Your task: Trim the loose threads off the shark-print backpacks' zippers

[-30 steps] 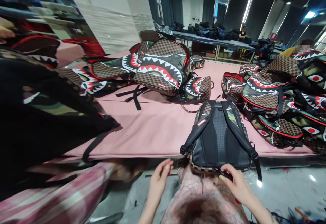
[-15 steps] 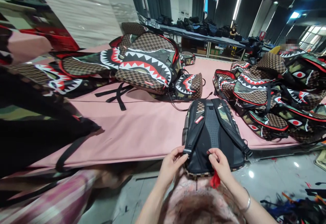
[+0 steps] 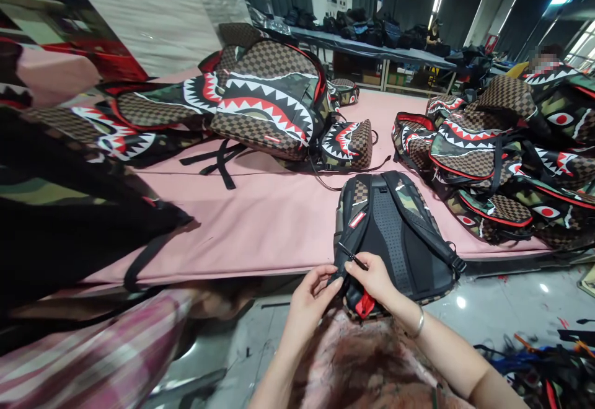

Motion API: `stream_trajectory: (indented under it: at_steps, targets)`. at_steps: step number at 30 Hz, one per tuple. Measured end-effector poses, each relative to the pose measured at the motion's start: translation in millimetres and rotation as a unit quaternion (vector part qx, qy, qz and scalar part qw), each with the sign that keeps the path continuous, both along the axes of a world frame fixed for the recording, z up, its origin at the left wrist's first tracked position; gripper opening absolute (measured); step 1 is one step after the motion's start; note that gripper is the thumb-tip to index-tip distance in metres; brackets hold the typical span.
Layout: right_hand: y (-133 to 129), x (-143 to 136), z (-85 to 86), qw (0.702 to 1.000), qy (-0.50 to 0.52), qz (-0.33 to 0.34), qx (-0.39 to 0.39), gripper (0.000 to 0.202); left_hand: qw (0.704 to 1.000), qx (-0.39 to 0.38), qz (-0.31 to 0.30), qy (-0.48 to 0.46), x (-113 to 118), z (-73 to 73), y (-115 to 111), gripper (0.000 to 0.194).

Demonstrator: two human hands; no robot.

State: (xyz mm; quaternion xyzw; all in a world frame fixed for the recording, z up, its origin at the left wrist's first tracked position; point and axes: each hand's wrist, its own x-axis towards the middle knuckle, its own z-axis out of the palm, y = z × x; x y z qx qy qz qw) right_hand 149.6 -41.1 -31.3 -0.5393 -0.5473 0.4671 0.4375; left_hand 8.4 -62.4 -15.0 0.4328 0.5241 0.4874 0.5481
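Observation:
A backpack [image 3: 389, 235] lies with its black back panel and straps facing up at the table's front edge. At its lower left corner, my left hand [image 3: 317, 290] pinches the end of the left shoulder strap. Just right of it, my right hand [image 3: 372, 277] is closed on a thin dark tool [image 3: 354, 257], whose tip points up and left over the strap. Something red [image 3: 365, 305] hangs under my right hand.
The pink table [image 3: 260, 229] bears piled shark-mouth backpacks [image 3: 269, 105] at the back left and more backpacks [image 3: 478, 155] at the right. A person's plaid garment [image 3: 93, 359] and a black bag [image 3: 69, 223] are at the left. Loose straps lie on the floor at the lower right.
My right hand has moved left across the backpack to beside my left hand, with the red thing. The thin tool now shows clearly. My left hand stays near the strap end.

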Motion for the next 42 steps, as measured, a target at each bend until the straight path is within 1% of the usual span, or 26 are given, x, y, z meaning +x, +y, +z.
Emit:
stream_trajectory:
  at_steps: [2, 4, 7, 9, 11, 13, 15, 17, 19, 24, 27, 29, 31, 33, 35, 37, 41, 42]
  targets:
    - [1, 2, 1.1, 0.999, -0.042, 0.002, 0.02, 0.027, 0.999, -0.005, -0.016, 0.029, 2, 1.6, 5, 0.03]
    - [2, 6, 4.4, 0.997, -0.075, 0.01, 0.028, 0.026, 0.999, -0.01, -0.016, 0.048, 5, 1.4, 7, 0.026]
    - [-1, 14, 15.4, 0.992, -0.122, 0.029, 0.034, 0.022, 0.999, -0.018, 0.026, 0.041, 10, -2.0, 5, 0.024]
    - [-6, 23, 26.5, 0.984, -0.167, 0.036, 0.048, 0.021, 0.997, -0.017, 0.066, 0.027, 12, -5.6, 2, 0.024]
    - [-13, 33, 38.5, 0.973, -0.213, 0.049, 0.072, 0.021, 0.996, -0.01, 0.09, 0.019, 12, -9.1, -1, 0.025]
    - [-19, 42, 48.7, 0.956, -0.261, 0.083, 0.1, 0.02, 0.995, 0.0, 0.1, 0.012, 13, -11.6, -3, 0.026]
    - [-23, 48, 55.2, 0.93, -0.319, 0.122, 0.137, 0.018, 0.995, 0.006, 0.103, 0.01, 14, -12.5, -3, 0.026]
    - [-26, 51, 57.7, 0.901, -0.369, 0.152, 0.171, 0.019, 0.994, 0.011, 0.109, 0.01, 15, -11.9, -3, 0.026]
    - [-27, 51, 57.9, 0.881, -0.398, 0.166, 0.193, 0.02, 0.994, 0.015, 0.112, 0.009, 16, -11.0, -3, 0.025]
    - [-24, 46, 62.3, 0.847, -0.459, 0.186, 0.194, 0.019, 0.994, 0.024, 0.101, 0.015, 17, -12.6, -4, 0.02]
    - [-23, 45, 66.3, 0.823, -0.49, 0.205, 0.2, 0.017, 0.994, 0.027, 0.106, 0.012, 20, -14.0, -6, 0.02]
    - [-23, 46, 65.8, 0.825, -0.485, 0.208, 0.2, 0.016, 0.993, 0.012, 0.119, -0.02, 21, -12.9, -6, 0.022]
    - [-22, 48, 62.7, 0.843, -0.463, 0.194, 0.191, 0.015, 0.989, -0.017, 0.127, -0.069, 21, -10.1, -5, 0.027]
    - [-21, 49, 59.2, 0.862, -0.441, 0.178, 0.178, 0.015, 0.985, -0.053, 0.12, -0.111, 20, -6.3, -3, 0.032]
    - [-17, 48, 57.7, 0.867, -0.433, 0.178, 0.17, 0.017, 0.982, -0.077, 0.109, -0.131, 19, -2.6, -2, 0.035]
    - [-13, 46, 59.4, 0.86, -0.44, 0.193, 0.174, 0.019, 0.981, -0.088, 0.104, -0.139, 18, 0.3, -1, 0.038]
    - [-7, 41, 67.0, 0.83, -0.475, 0.225, 0.188, 0.017, 0.979, -0.092, 0.107, -0.145, 20, 4.0, -3, 0.038]
    - [-7, 41, 67.9, 0.826, -0.477, 0.231, 0.19, 0.016, 0.978, -0.091, 0.111, -0.15, 20, 4.5, -3, 0.038]
